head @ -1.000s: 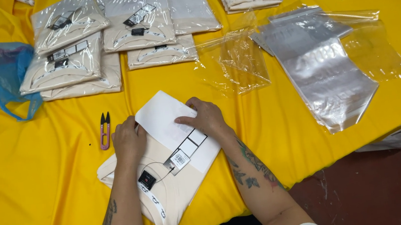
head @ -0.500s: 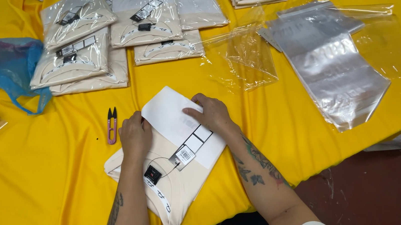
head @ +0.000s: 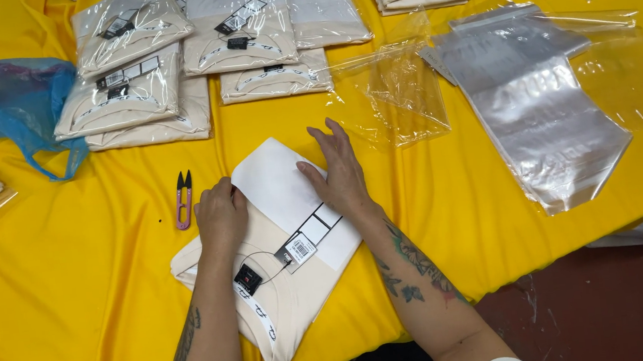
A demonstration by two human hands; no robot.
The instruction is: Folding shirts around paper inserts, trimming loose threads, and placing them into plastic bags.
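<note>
I see my left hand (head: 220, 214) curled, knuckles pressing the folded cream shirt (head: 285, 289) on the yellow table (head: 70, 314). My right hand (head: 341, 174) lies flat, fingers slightly spread, on the white sheet (head: 277, 179) atop the shirt (tags dangle near its collar). Purple snips (head: 183, 199) lie just left of the shirt.

Garment packing workshop, bagged folded shirts (head: 240, 28), clear polybags (head: 538, 99), yellow table (head: 70, 314)

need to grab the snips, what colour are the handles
Pink-purple snips, clearest in the head view, beside the left hand.
</note>
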